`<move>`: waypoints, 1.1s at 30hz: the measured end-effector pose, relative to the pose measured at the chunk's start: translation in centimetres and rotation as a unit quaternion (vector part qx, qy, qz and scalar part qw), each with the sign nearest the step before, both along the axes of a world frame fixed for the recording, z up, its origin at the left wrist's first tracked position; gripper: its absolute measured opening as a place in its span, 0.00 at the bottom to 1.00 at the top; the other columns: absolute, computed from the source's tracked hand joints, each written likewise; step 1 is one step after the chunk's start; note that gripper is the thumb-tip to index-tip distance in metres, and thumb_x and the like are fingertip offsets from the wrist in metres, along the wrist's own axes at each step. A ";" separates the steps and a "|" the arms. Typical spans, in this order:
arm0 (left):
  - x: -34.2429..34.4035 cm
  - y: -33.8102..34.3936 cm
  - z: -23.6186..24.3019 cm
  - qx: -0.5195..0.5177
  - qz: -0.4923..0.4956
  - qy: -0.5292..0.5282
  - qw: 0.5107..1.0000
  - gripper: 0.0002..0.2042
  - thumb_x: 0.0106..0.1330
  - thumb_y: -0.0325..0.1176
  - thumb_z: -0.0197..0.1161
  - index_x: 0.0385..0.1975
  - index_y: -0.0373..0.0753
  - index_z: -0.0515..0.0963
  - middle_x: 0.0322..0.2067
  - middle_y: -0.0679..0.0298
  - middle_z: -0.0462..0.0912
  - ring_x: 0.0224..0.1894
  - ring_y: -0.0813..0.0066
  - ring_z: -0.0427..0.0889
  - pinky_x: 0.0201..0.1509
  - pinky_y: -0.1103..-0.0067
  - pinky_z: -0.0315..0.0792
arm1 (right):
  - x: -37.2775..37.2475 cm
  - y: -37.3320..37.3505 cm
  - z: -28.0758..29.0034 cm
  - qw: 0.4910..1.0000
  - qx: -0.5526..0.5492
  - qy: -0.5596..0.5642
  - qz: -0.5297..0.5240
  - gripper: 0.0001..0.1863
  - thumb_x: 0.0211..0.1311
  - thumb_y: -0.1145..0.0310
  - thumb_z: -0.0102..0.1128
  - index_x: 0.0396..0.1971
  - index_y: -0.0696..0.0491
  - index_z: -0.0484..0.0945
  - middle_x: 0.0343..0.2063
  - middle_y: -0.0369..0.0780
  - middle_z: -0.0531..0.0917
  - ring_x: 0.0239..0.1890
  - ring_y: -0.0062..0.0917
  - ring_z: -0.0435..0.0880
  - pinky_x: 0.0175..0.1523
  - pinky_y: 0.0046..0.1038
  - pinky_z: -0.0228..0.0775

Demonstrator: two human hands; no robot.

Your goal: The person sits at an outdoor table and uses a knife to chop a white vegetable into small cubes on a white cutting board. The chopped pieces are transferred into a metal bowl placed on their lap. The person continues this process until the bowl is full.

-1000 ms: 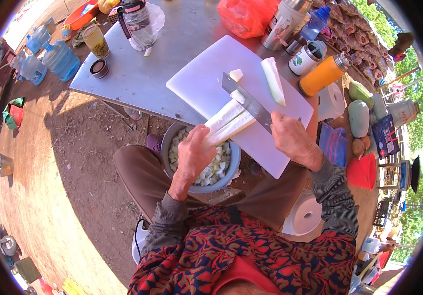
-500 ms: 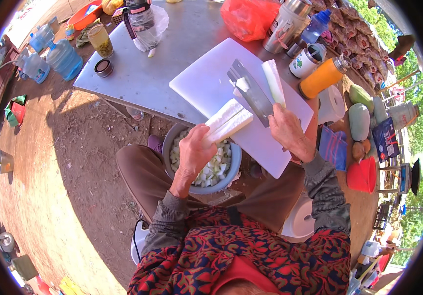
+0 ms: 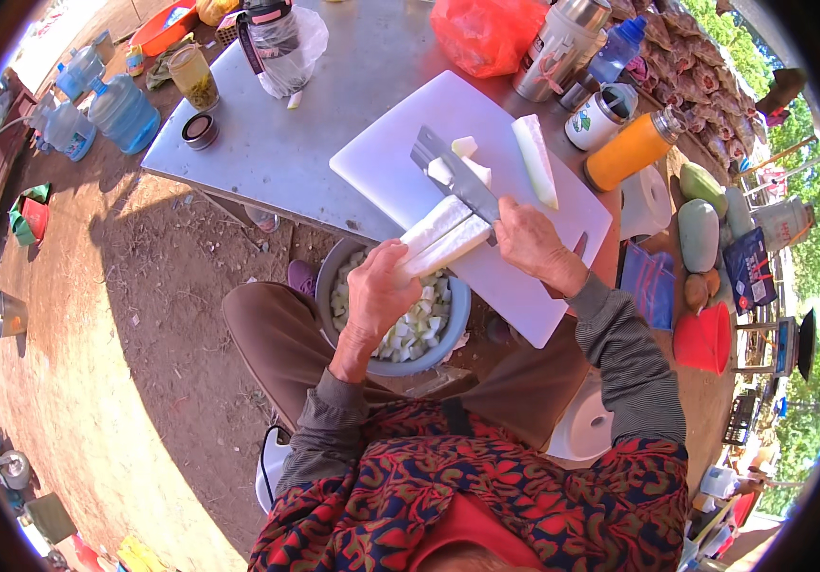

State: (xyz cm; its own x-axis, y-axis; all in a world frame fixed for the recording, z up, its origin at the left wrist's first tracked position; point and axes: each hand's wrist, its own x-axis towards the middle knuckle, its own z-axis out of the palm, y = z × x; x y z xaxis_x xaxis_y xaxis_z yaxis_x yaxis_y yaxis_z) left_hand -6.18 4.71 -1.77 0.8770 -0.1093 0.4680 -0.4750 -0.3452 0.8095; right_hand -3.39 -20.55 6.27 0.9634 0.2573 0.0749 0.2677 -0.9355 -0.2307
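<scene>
The counter spread at left. Below its edge sat a tub of pale cubes. The left hand's grip was closed round pale strips, their far ends over the board. At those ends was the knife, clasped in the right hand's grip. Beyond lay a wedge.

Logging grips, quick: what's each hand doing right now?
Left hand: closed, holding the pale vegetable strips.
Right hand: closed, holding the knife.
</scene>
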 end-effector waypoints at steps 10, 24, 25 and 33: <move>0.6 -0.8 0.5 0.013 0.003 0.004 1.000 0.22 0.43 0.24 0.71 0.42 0.35 0.78 0.44 0.50 0.83 0.40 0.55 0.86 0.43 0.72 0.81 | -3.2 -0.9 4.5 0.997 0.049 0.003 -0.060 0.08 0.62 0.72 0.53 0.34 0.60 0.67 0.22 0.55 0.78 0.27 0.54 0.79 0.33 0.49 0.71; 1.0 -1.2 0.1 -0.003 -0.007 0.014 1.000 0.22 0.43 0.25 0.70 0.43 0.35 0.79 0.44 0.51 0.83 0.40 0.57 0.86 0.44 0.73 0.81 | 0.7 -0.7 -1.7 0.998 0.005 -0.058 -0.034 0.08 0.61 0.72 0.52 0.29 0.61 0.66 0.21 0.54 0.78 0.26 0.50 0.80 0.31 0.47 0.72; 1.0 -1.2 0.2 -0.002 -0.006 0.016 1.000 0.21 0.43 0.25 0.70 0.42 0.35 0.79 0.44 0.52 0.84 0.40 0.58 0.86 0.44 0.73 0.81 | 0.9 -0.9 -2.1 0.996 0.028 -0.065 -0.060 0.08 0.61 0.72 0.52 0.28 0.61 0.66 0.21 0.55 0.78 0.26 0.50 0.80 0.32 0.47 0.71; 1.0 -1.5 0.7 0.014 0.000 0.034 0.999 0.21 0.43 0.25 0.69 0.42 0.33 0.78 0.43 0.52 0.84 0.41 0.58 0.86 0.44 0.73 0.80 | -2.7 -0.9 3.2 0.995 0.036 -0.005 -0.088 0.08 0.62 0.71 0.53 0.33 0.60 0.67 0.23 0.55 0.79 0.29 0.52 0.81 0.33 0.46 0.73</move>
